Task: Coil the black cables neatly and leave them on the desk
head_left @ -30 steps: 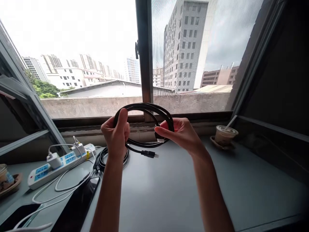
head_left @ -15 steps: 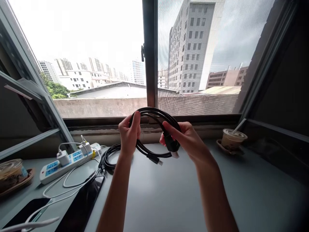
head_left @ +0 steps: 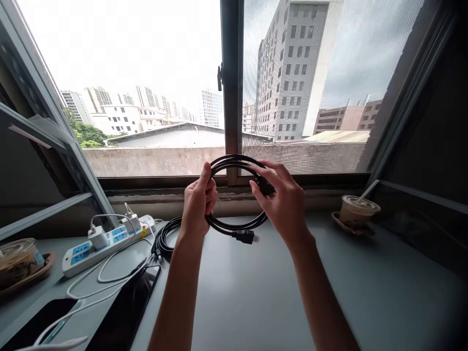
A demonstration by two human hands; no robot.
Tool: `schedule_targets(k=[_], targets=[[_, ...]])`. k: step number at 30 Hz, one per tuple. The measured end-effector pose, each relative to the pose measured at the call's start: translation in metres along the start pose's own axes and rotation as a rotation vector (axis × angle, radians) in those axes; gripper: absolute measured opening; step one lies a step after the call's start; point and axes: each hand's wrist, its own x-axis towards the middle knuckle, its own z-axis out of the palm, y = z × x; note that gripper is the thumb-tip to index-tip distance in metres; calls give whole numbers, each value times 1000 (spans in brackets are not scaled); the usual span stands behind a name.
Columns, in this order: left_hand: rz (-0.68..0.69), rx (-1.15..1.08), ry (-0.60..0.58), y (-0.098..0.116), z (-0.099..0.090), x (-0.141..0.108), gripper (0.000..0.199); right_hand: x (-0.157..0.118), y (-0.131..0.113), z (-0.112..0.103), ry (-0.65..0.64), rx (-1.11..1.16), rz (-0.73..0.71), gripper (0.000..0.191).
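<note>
A black cable (head_left: 234, 225) is wound in a loop and held up over the grey table. My left hand (head_left: 200, 202) is closed round the loop's left side, thumb up. At the loop's right side is my right hand (head_left: 280, 197), its thumb and fingers curved around a black connector (head_left: 263, 185) and touching the coil; part of the connector is hidden behind the fingers. The cable's other black plug (head_left: 244, 237) sticks out to the right at the bottom of the loop, its tip blurred.
A second black coiled cable (head_left: 165, 239) lies left, beside a white power strip (head_left: 109, 243) with chargers and white cords. Dark devices (head_left: 124, 307) lie front left. A cup (head_left: 358, 210) stands right, another (head_left: 20, 258) far left. The window (head_left: 232, 97) is behind.
My right hand has turned and its fingers have spread over the loop's upper right. The connector has moved up from its lower place, and the hanging plug has shifted right and slightly up.
</note>
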Motion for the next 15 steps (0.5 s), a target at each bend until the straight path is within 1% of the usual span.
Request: schedule_targets(k=[1, 3, 6, 8, 11, 15], targets=[[-14, -6, -25, 0, -1, 1, 54, 0, 2, 3, 10, -20, -1, 23], [-65, -12, -97, -2, -5, 5, 49, -1, 7, 7, 8, -31, 11, 23], [-172, -45, -220, -4, -12, 12, 43, -2, 12, 11, -59, -49, 38, 30], [-217, -69, -270, -5, -15, 15, 40, -2, 14, 13, -99, -51, 73, 31], [-241, -44, -346, -3, -16, 14, 36, -3, 20, 18, -105, 39, 134, 31], [-223, 86, -522, -1, -18, 12, 40, -2, 36, 25, -90, 167, 178, 30]])
